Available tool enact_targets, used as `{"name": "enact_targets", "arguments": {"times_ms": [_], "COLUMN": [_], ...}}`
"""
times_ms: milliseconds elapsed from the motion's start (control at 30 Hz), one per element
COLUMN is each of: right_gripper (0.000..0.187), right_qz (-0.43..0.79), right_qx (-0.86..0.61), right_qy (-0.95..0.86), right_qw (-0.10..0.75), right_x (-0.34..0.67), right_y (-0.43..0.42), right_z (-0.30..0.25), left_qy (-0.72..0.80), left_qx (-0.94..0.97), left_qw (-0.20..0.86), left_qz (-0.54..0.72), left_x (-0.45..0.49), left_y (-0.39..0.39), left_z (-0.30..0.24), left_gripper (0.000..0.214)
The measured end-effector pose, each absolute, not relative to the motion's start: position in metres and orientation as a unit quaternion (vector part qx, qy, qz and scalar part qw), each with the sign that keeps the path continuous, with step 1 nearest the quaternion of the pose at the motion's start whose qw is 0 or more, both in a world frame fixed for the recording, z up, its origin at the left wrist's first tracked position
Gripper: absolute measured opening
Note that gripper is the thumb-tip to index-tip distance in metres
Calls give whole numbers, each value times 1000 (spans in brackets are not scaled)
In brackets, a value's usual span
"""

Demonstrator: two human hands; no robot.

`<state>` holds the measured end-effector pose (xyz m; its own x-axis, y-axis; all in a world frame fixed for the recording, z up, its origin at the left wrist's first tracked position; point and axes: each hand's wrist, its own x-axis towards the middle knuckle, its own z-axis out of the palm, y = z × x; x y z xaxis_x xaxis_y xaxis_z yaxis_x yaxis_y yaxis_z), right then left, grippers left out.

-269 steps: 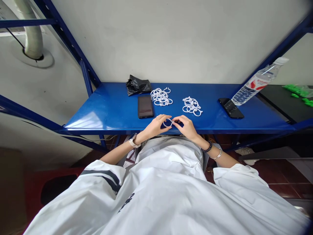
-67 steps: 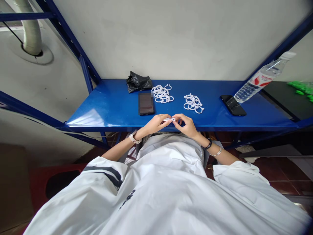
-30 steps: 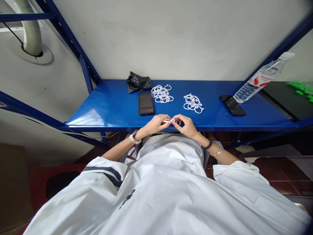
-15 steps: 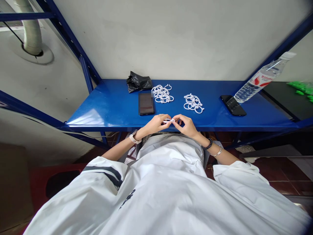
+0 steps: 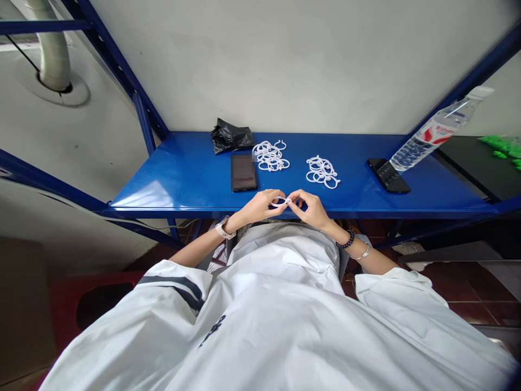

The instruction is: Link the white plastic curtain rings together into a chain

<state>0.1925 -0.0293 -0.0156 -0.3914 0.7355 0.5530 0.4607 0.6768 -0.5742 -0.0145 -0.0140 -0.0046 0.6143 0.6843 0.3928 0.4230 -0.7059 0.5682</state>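
Blue metal shelf (image 5: 183,179): a glossy work surface against a pale wall, seen from above by a seated person in a white top. Everything below is placed from the dark phone lying on it.
Dark phone (image 5: 243,172): flat, screen up, near the shelf's middle.
White plastic ring (image 5: 280,203): a thin loop held in the air just in front of the dark phone and slightly to its right, over the shelf's front edge, clear of both piles.
Left hand (image 5: 258,206): fingers curled in, thumb and fingertips pinching the ring's left side; a pale watch (image 5: 222,227) on the wrist.
Right hand (image 5: 311,208): also closed in a fingertip pinch, on the ring's right end. Whether the ring's ends are joined there is too small to tell.
Near ring pile (image 5: 270,155): a loose tangle of white rings just right of the dark phone's far end.
Far ring pile (image 5: 321,171): further right of the dark phone, bare blue between it and the near pile.
Black bag (image 5: 231,139): crumpled, just behind the dark phone.
Second phone (image 5: 388,175): well to the right of the dark phone, a clear water bottle (image 5: 435,134) beside it.
Risk: the ring is gripped only by fingertips over the shelf's lip, so a slip or a springy snap could flick it to the floor. The piled rings look tangled, so lifting one might drag others along.
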Motion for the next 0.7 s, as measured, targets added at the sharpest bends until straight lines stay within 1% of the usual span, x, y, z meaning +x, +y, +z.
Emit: {"name": "enact_targets", "arguments": {"times_ms": [700], "right_gripper": [14], "right_qz": [177], "right_qx": [-381], "right_qy": [-802], "right_qw": [425], "right_x": [191], "right_y": [-28], "right_z": [-18], "left_qy": [317], "left_qx": [873], "left_qw": [203], "left_qz": [310], "left_x": [-15], "left_y": [-13], "left_z": [-7], "left_gripper": [27]}}
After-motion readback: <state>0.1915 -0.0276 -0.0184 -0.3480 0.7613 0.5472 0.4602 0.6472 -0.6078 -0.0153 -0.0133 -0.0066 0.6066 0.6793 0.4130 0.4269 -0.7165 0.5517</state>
